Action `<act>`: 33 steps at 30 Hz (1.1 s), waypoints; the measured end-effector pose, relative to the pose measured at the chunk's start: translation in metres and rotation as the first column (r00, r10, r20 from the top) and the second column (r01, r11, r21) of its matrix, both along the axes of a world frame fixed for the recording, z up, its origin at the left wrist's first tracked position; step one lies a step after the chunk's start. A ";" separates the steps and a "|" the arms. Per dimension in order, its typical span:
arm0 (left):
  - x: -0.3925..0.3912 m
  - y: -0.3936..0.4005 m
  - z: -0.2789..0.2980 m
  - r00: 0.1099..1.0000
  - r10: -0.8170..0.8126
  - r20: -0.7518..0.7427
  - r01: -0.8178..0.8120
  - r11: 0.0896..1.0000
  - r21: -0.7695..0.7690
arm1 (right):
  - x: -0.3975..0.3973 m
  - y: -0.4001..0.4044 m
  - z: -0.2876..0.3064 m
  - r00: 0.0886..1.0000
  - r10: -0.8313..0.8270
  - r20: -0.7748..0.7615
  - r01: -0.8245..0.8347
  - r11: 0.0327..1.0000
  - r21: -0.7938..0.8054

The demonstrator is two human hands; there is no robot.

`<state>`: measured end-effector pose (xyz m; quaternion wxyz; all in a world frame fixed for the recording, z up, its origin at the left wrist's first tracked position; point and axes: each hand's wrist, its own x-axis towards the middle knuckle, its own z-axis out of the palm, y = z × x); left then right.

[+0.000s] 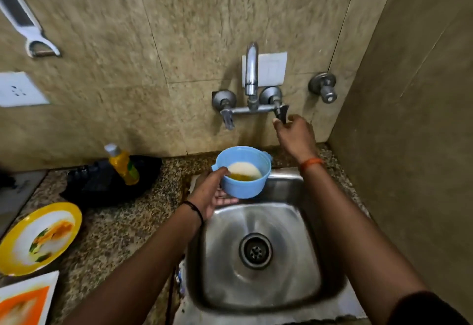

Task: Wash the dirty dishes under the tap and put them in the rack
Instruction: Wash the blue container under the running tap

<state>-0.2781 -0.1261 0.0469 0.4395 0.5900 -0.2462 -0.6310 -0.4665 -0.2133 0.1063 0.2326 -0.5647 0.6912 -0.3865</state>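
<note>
Your left hand [210, 191] grips the blue bowl [243, 173] over the back left corner of the sink [294, 286], thumb hooked over the rim, yellow and white residue pooled inside. The steel basin below it lies open down to the drain [255, 250], with a wall close on the right. Your right hand [294, 132] pinches the tap's right handle [281, 113]; a dirty yellow plate [38, 237] sits on the counter [115, 227], well to the left.

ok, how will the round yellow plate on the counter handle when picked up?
The yellow plate looks like rigid plastic, so probably light and hardly fragile. Its orange and green food smears may make it greasy and slippery. It lies flat on the counter, so is unlikely to tip.
</note>
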 end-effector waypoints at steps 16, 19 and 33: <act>-0.008 -0.018 -0.006 0.991 0.059 -0.117 -0.063 0.998 -0.029 | -0.019 -0.082 -0.050 0.995 0.028 0.093 -0.034 0.997 0.066; -0.006 -0.019 -0.009 0.991 0.058 -0.117 -0.063 0.997 -0.036 | -0.018 -0.065 -0.048 0.972 0.041 0.233 -0.067 0.992 0.105; -0.006 -0.016 -0.013 0.994 0.041 -0.099 -0.043 0.999 -0.010 | 0.018 0.093 -0.060 0.650 0.540 -0.535 -0.657 0.753 -0.037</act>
